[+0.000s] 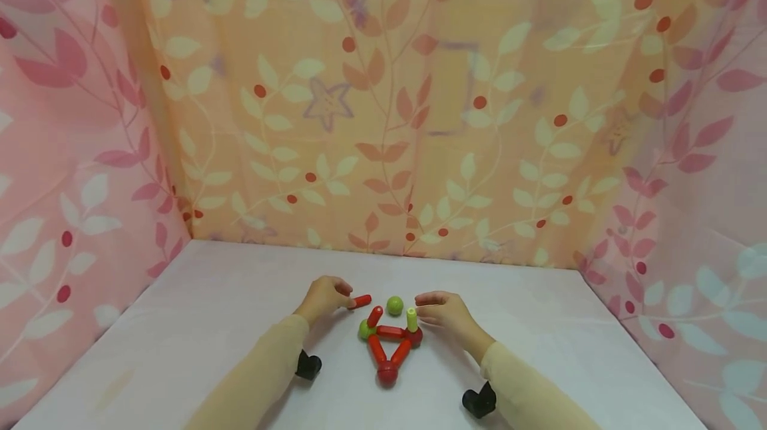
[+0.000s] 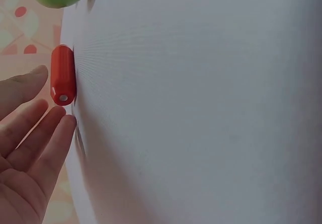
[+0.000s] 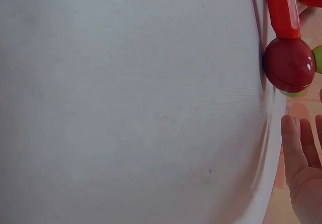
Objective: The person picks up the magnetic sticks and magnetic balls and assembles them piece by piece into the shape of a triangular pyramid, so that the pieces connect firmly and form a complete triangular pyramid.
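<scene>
A loose red magnetic rod (image 1: 362,301) lies on the table by the fingertips of my left hand (image 1: 325,298). In the left wrist view, the thumb and extended fingers (image 2: 56,143) stand apart, close to the rod's near end. My right hand (image 1: 449,313) is held beside the triangle's right corner, its fingers extended and nothing in them. That triangle has red rods (image 1: 391,332) joining a green ball (image 1: 367,330), a dark red ball (image 3: 290,64) and a front red ball (image 1: 387,373). One red rod (image 1: 375,316) and one yellow-green rod (image 1: 411,320) stick up from the two back corners.
Behind the triangle a loose green ball (image 1: 395,305) sits between the hands. The white tabletop (image 1: 180,323) meets a patterned cloth (image 1: 383,117) at the back, with more cloth along both sides.
</scene>
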Demonstrator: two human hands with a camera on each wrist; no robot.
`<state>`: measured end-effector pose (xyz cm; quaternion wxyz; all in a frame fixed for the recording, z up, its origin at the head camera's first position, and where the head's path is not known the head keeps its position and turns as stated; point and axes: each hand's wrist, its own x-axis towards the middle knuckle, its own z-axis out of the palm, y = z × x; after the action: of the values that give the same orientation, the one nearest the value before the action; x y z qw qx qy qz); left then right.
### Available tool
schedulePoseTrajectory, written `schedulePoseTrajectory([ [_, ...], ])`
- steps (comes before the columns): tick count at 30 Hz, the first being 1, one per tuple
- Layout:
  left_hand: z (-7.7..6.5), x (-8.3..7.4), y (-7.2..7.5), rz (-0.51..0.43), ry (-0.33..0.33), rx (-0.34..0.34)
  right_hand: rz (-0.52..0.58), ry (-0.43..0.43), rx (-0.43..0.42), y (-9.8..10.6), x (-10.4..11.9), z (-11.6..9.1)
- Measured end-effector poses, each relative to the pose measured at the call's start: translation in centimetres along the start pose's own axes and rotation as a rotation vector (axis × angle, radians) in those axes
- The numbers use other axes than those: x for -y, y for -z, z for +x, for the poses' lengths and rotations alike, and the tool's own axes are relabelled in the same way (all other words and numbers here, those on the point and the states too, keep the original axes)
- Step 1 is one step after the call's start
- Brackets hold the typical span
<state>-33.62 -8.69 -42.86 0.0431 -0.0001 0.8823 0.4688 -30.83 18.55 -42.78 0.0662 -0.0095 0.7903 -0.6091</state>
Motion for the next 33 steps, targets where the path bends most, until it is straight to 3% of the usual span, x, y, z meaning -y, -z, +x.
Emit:
schedulePoseTrajectory([
  [4,0.0,0.2,-0.4,0.001,-0.016,-0.011,-0.006,0.008,0.0,-0.2,-0.4,0.3],
  [11,0.2,0.5,-1.0,0.025,-0.071,-0.019,0.013,-0.051,0.009,-0.6,-1.0,0.5],
  [17,0.2,0.5,-1.0,0.055,-0.048,-0.016,0.012,-0.037,0.006,-0.7,-0.9,0.3],
  [23,-0.2,0.1,-0.5,0.072,0.013,0.041,-0.005,-0.028,0.029,-0.5,-0.8,-0.1],
  [33,-1.8,0.2,0.2,0.135,0.059,0.061,-0.026,-0.035,0.058,-0.3,-0.8,-0.9],
])
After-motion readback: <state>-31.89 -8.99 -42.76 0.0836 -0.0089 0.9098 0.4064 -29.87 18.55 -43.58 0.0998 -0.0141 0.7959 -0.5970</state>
